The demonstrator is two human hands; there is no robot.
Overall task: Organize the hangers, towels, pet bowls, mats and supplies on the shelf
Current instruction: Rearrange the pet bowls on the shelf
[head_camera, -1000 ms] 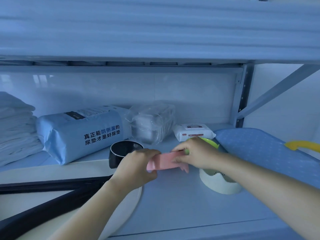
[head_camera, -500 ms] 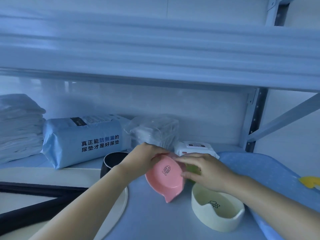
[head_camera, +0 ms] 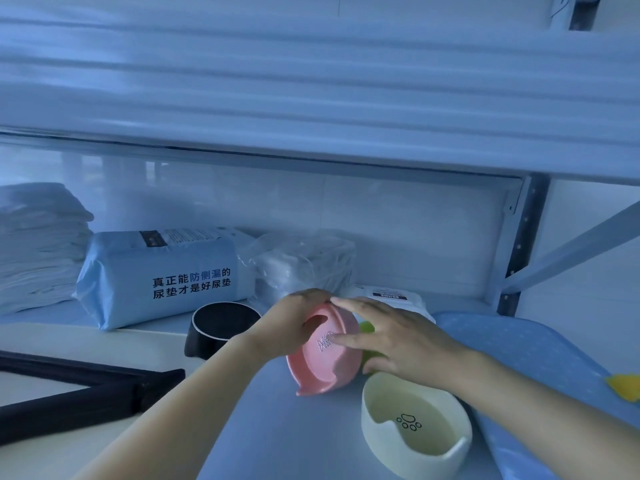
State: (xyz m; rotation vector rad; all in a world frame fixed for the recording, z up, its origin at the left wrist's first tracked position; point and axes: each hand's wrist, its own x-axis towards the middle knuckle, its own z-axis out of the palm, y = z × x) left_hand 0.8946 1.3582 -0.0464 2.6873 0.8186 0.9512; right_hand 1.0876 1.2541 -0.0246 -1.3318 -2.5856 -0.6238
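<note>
A pink pet bowl (head_camera: 323, 367) with a fishbone print stands tilted on its edge on the shelf (head_camera: 277, 427), its inside facing me. My left hand (head_camera: 294, 323) grips its upper left rim, thumb inside. My right hand (head_camera: 391, 336) has straight fingers; the fingertips touch the bowl's rim and inside. Behind that hand a green bowl (head_camera: 367, 329) shows only a sliver. A cream bowl (head_camera: 415, 427) with a paw print sits upright at the front right. A black bowl (head_camera: 221, 323) sits left of the pink one.
At the back are a stack of white towels (head_camera: 38, 244), a blue pad pack (head_camera: 162, 275), a clear bag (head_camera: 308, 261) and a wipes pack (head_camera: 391, 296). A blue dotted mat (head_camera: 540, 355) lies right, a yellow object (head_camera: 625, 386) on it. A black frame (head_camera: 86, 393) lies left.
The pink bowl, held flat between both hands a second ago, has been tipped up onto its edge. My right hand's fingers have straightened out. The camera has tilted up.
</note>
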